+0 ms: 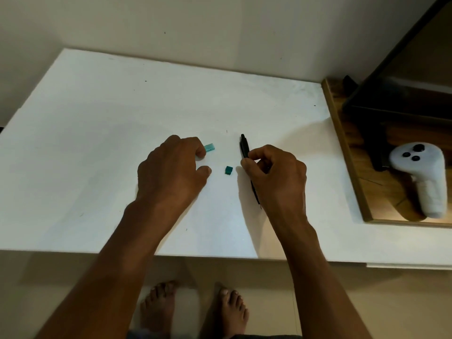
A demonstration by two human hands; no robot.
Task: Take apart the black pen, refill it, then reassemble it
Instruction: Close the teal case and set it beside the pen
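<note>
The black pen (244, 147) lies on the white table (97, 133), its clip end pointing away from me. My right hand (276, 177) covers the pen's middle, thumb and forefinger pinched on the barrel; a thin dark tip shows below the hand. My left hand (171, 170) rests to the left, fingers curled over a translucent teal piece (210, 147) that sticks out past the fingertips. A small dark teal cap (228, 170) sits loose on the table between the two hands.
A white handheld controller (423, 172) lies on a wooden board (347, 152) at the right, beside a dark screen (403, 89). The wall runs along the table's far edge. My bare feet (195, 309) show below the near edge.
</note>
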